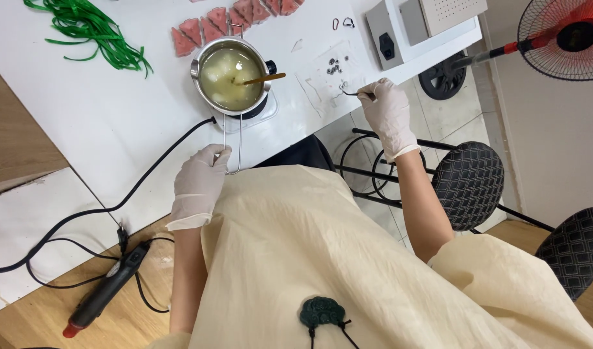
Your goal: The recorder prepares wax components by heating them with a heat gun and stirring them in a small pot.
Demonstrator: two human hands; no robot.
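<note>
Pot handle (pixel 232 145) end hidden by left hand (pixel 198 184), right hand's (pixel 387 110) tool — indistinct

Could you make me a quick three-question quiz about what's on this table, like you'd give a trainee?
1. True or false: the left hand holds the wire handle of the small metal pot.
2. What rests inside the pot? A) a wooden stick B) a fork C) scissors
3. Fill in: the right hand pinches thin ______ over the clear plastic sheet.

Key: 1 true; 2 A, the wooden stick; 3 tweezers.
</note>
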